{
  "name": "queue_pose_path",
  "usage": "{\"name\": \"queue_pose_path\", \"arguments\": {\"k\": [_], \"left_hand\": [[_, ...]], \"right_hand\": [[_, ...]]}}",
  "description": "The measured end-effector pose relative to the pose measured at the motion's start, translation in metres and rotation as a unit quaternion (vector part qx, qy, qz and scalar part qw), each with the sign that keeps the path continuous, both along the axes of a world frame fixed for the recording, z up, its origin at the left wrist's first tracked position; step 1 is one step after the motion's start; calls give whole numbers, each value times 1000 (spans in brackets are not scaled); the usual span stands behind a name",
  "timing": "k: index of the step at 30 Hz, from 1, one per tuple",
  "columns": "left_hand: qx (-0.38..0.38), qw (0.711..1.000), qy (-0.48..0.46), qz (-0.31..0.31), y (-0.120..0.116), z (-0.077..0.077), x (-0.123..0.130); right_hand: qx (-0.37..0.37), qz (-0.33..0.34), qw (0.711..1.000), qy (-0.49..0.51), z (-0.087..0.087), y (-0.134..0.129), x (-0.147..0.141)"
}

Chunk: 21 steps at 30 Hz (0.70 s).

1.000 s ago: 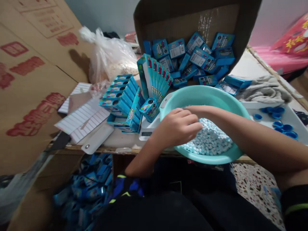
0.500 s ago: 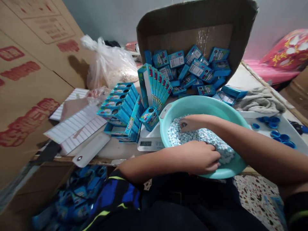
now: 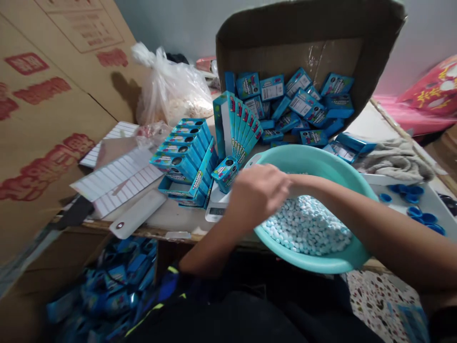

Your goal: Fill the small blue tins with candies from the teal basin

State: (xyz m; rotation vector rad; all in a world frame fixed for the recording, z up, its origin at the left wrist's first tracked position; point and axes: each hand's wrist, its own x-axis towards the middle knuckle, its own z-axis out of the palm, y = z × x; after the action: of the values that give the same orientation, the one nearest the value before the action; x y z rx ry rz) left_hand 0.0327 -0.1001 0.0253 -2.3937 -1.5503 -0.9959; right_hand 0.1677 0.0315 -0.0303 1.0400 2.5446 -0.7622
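A turquoise basin (image 3: 314, 264) holds a heap of small pale-blue and white candies (image 3: 310, 226). Over the basin's left rim my left hand (image 3: 246, 197) and my right hand (image 3: 280, 183) meet, one overlapping the other. Both are smeared by motion, so I cannot make out their fingers or anything inside them. Just left of my hands, a small blue candy box (image 3: 225, 172) stands on a white kitchen scale (image 3: 214, 213). The scale's display is partly hidden by my left hand.
Blue boxes stand in a stacked group (image 3: 183, 159) and a fan (image 3: 241, 128) behind the scale. A large carton (image 3: 303, 47) holds several more. Blue scoops or caps (image 3: 414, 195) lie in a white tray (image 3: 374, 180) at right. A white-handled tool (image 3: 137, 216) lies near the table's edge.
Both hands have risen out of the candies and moved left, coming together over the basin's left rim beside the box on the scale. The view has shifted slightly.
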Motion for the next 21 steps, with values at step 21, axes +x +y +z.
{"name": "queue_pose_path", "arguments": {"k": [21], "left_hand": [[71, 947, 31, 310, 6, -57, -72]], "right_hand": [[-59, 66, 996, 21, 5, 6, 5]]}}
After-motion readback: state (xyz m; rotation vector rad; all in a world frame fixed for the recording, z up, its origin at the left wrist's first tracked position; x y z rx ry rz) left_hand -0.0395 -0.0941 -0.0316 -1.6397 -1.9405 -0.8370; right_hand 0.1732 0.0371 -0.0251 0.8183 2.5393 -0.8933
